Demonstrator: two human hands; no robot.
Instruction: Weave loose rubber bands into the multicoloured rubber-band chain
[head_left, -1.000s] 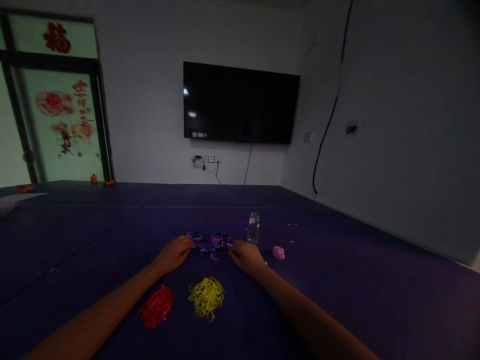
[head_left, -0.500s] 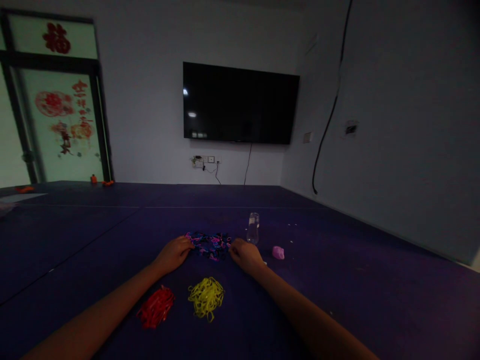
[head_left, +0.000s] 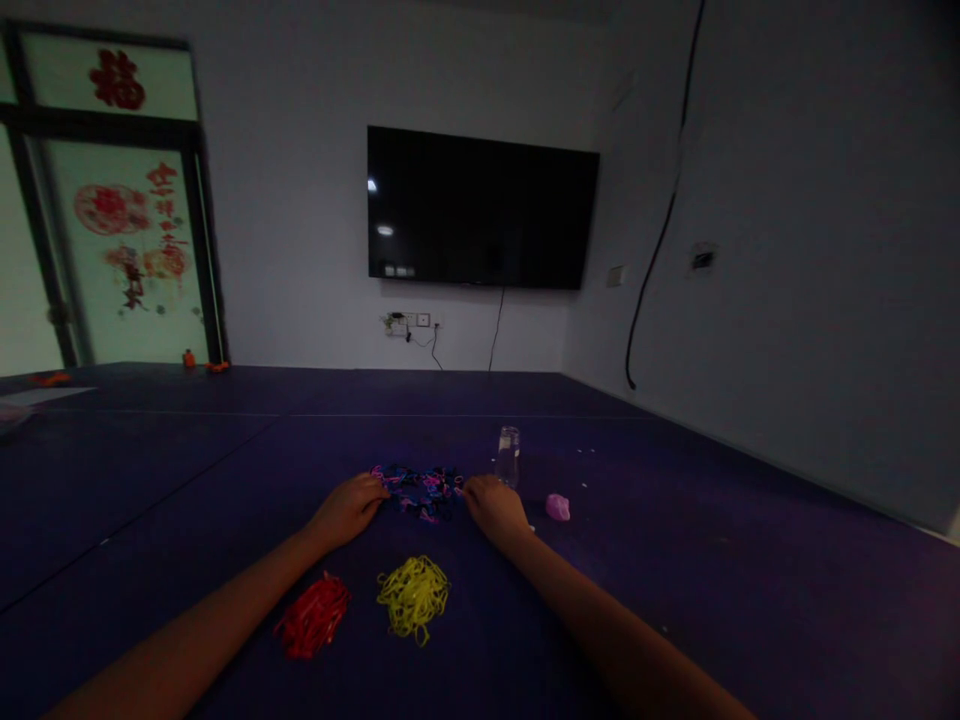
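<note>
A loose spread of blue, black and pink rubber bands (head_left: 421, 488) lies on the dark purple table. My left hand (head_left: 351, 508) rests at its left edge, fingers curled together against the bands. At the right edge is my right hand (head_left: 495, 508), also with fingers closed and fingertips by the bands. Whatever either hand pinches is too small and dark to make out. Closer to me, between my forearms, sit a heap of red rubber bands (head_left: 313, 614) and a heap of yellow rubber bands (head_left: 414, 597).
A clear bottle (head_left: 508, 455) stands just behind my right hand. To its right lies a pink lump (head_left: 557, 507), with small white scraps beyond. The table (head_left: 720, 540) reaches to a wall with a television (head_left: 480, 210). Small orange objects (head_left: 216, 367) sit at the far left.
My right hand has shifted very slightly right at the edge of the mixed bands. My left hand and the heaps look the same.
</note>
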